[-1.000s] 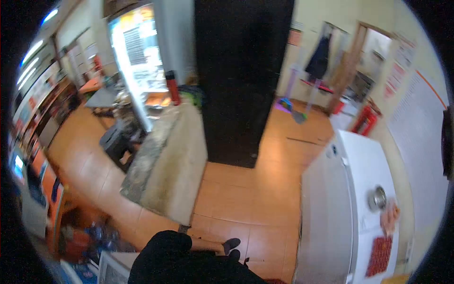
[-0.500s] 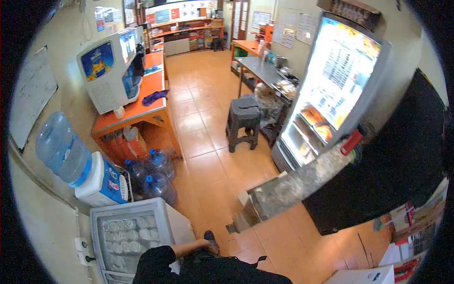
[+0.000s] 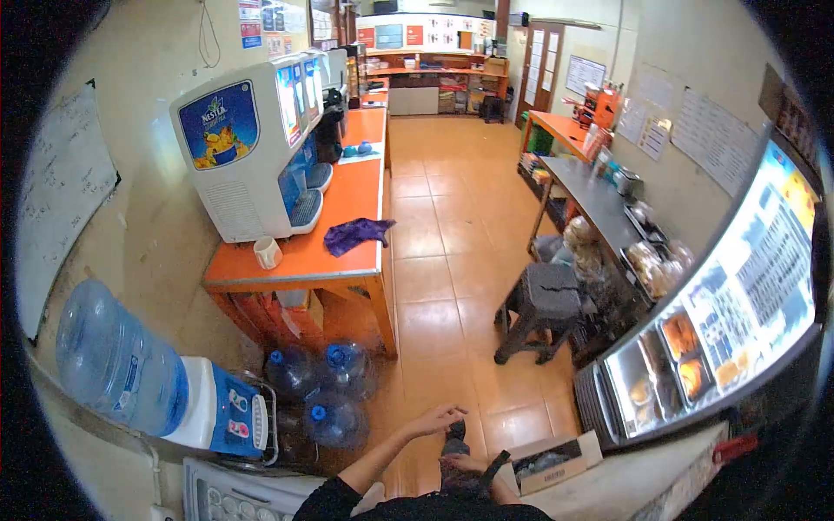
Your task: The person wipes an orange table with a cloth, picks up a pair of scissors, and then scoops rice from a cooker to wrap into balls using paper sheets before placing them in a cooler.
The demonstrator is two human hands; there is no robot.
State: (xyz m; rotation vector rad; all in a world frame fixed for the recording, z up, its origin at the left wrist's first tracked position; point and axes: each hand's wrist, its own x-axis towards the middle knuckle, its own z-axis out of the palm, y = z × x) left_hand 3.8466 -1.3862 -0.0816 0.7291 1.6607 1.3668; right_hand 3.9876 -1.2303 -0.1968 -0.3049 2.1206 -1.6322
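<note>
My left hand reaches forward over the tiled floor, fingers stretched out and nothing in it. Beyond and below it shows my dark shoe. My right hand is low in front of my body, its fingers pointing left and nothing visible in them. A black strap hangs right beside that hand. To the right of it is an open cardboard box with dark contents.
At left, a water dispenser stands near several blue-capped bottles. A drink machine, a mug and a purple cloth are on an orange counter. A stool and a lit fridge are at right.
My view has swung right and come closer to the counter and stool. My left hand has moved forward from beside my body, and my right hand has come into view.
</note>
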